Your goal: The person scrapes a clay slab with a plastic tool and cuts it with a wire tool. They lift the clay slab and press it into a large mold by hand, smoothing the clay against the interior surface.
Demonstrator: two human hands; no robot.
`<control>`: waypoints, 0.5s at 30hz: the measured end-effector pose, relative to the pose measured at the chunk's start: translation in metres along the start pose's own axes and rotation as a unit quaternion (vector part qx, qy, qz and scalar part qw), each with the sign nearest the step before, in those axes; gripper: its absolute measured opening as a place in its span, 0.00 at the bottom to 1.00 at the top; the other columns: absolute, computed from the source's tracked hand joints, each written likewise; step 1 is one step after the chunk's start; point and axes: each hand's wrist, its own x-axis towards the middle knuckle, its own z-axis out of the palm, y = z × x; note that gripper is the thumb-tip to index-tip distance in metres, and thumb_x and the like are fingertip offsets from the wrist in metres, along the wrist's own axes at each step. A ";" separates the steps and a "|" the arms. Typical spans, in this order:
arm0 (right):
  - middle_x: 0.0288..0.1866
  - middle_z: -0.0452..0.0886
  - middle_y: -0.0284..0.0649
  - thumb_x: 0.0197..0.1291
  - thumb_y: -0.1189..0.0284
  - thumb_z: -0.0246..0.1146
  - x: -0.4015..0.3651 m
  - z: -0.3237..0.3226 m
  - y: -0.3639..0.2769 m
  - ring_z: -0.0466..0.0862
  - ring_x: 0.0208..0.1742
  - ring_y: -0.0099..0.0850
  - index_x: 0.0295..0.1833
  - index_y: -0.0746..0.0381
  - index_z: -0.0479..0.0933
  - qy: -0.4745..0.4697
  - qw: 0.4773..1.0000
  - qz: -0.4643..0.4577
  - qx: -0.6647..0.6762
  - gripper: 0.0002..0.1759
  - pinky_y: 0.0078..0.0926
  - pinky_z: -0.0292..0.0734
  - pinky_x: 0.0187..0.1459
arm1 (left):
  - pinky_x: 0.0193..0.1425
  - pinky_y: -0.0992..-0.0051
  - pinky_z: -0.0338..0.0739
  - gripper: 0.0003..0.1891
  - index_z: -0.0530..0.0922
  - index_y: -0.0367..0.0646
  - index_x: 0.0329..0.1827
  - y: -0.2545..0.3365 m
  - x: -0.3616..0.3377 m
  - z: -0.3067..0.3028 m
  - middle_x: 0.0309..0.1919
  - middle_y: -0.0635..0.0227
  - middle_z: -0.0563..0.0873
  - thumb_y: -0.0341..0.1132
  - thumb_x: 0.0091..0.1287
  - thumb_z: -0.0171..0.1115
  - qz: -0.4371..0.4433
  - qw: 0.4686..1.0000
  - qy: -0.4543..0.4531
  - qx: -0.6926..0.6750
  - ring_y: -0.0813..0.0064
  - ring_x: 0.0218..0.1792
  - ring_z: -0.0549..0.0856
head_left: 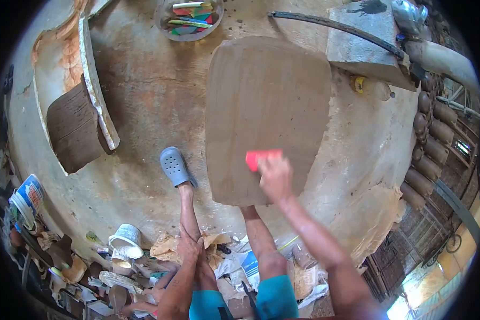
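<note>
Brown slab (266,106), centre of the frame, its right edge ragged. My right hand (276,178) pinches a red scraper (263,158) over its lower part; my left (189,248) rests on the left leg (188,213), its fingers too unclear to read. A tilted scraper could gouge the face—uneven pressure might thin it. The right leg (258,234) appears at the bottom edge—a shift could dent it.

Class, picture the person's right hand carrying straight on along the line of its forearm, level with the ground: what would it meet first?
The right hand would likely just pass over more of the brown slab; nothing visibly stands in its way there, though height is hard to judge.
</note>
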 end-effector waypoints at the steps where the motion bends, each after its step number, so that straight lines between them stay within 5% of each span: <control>1: 0.43 0.81 0.40 0.55 0.76 0.67 -0.043 0.018 -0.013 0.83 0.49 0.41 0.52 0.61 0.87 0.002 1.000 0.001 0.015 0.18 0.45 0.77 0.46 | 0.68 0.50 0.84 0.65 0.46 0.51 0.93 0.000 0.000 0.001 0.67 0.35 0.81 0.52 0.59 0.83 0.003 1.000 0.001 -0.001 0.39 0.62 0.87; 5: 0.43 0.81 0.39 0.57 0.73 0.67 -0.138 0.035 -0.041 0.83 0.50 0.39 0.54 0.60 0.87 -0.016 0.998 -0.001 0.061 0.18 0.43 0.79 0.48 | 0.67 0.49 0.84 0.64 0.45 0.53 0.93 -0.006 -0.003 0.008 0.67 0.35 0.81 0.52 0.60 0.82 0.010 1.000 0.019 0.009 0.37 0.60 0.88; 10: 0.49 0.87 0.41 0.57 0.72 0.68 -0.103 -0.011 -0.031 0.86 0.52 0.41 0.50 0.60 0.86 -0.260 0.964 -0.043 0.038 0.14 0.43 0.83 0.49 | 0.68 0.48 0.83 0.64 0.45 0.54 0.93 -0.003 0.003 0.015 0.67 0.35 0.81 0.52 0.61 0.82 0.023 0.999 0.033 0.003 0.37 0.62 0.88; 12: 0.50 0.90 0.46 0.55 0.78 0.67 -0.029 -0.025 0.014 0.89 0.53 0.47 0.49 0.59 0.88 -0.016 0.998 -0.039 0.052 0.15 0.46 0.85 0.53 | 0.69 0.48 0.83 0.63 0.46 0.53 0.93 0.001 0.000 0.011 0.67 0.36 0.81 0.52 0.61 0.81 -0.010 1.000 0.017 0.013 0.38 0.62 0.88; 15: 0.46 0.88 0.47 0.62 0.80 0.62 0.123 -0.056 0.098 0.88 0.49 0.49 0.48 0.60 0.87 0.188 0.978 -0.085 -0.005 0.12 0.49 0.85 0.52 | 0.69 0.48 0.83 0.62 0.46 0.53 0.93 -0.003 0.002 0.018 0.66 0.36 0.81 0.52 0.62 0.81 0.007 0.999 0.046 0.015 0.38 0.60 0.88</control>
